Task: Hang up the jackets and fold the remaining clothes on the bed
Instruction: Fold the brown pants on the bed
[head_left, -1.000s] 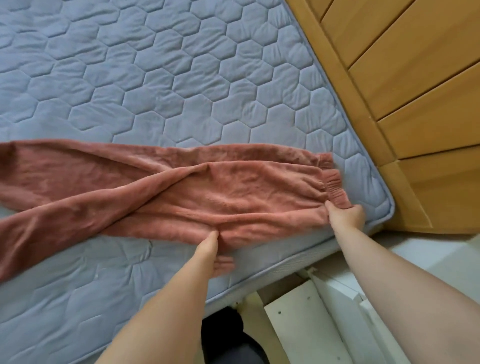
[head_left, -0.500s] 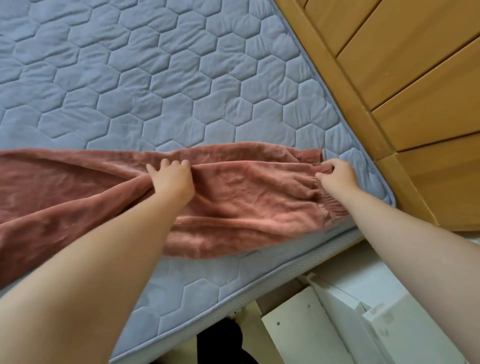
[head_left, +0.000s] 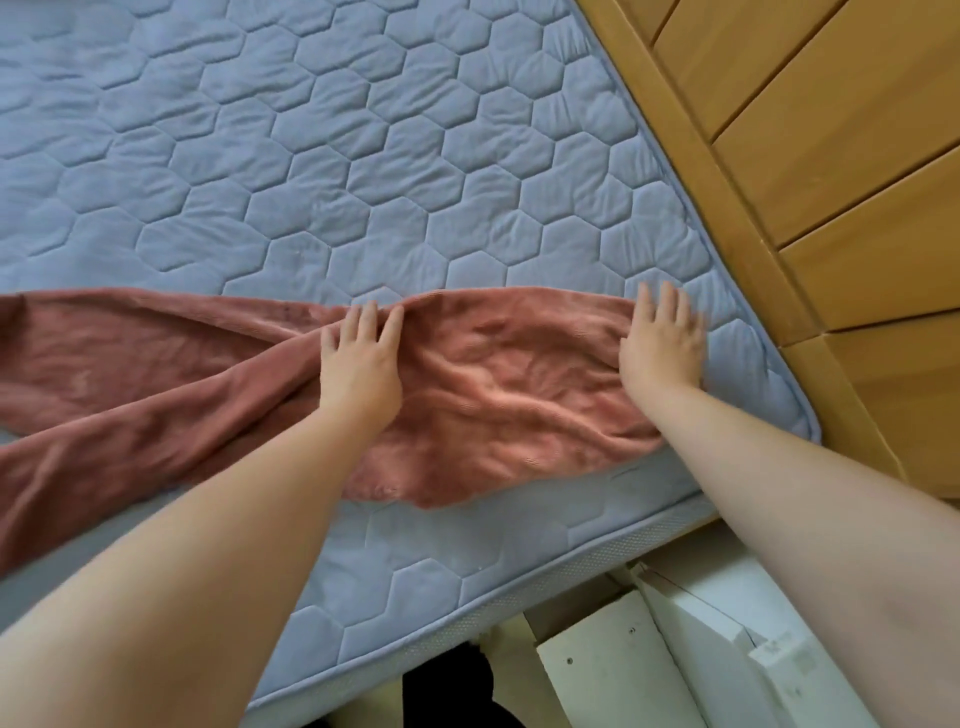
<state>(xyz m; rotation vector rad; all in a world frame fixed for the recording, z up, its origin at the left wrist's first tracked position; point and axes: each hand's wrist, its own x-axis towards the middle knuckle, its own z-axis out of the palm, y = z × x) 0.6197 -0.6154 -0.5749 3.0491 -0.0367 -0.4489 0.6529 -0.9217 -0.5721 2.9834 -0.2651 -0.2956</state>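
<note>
My left hand (head_left: 361, 369) and right hand (head_left: 660, 348) lay open and flat on the rust fleece trousers (head_left: 498, 400) on the bed (head_left: 363, 156) beneath them; soft, light and limp, I judged, best pinched along their far edge.

One wide-angle camera, worn on the head, looks forward and steeply down across the near edge of the bed (head_left: 322, 156). It sits close: both forearms (head_left: 218, 545) run up from the bottom to the left hand (head_left: 361, 369) and right hand (head_left: 660, 345) mid-frame.
</note>
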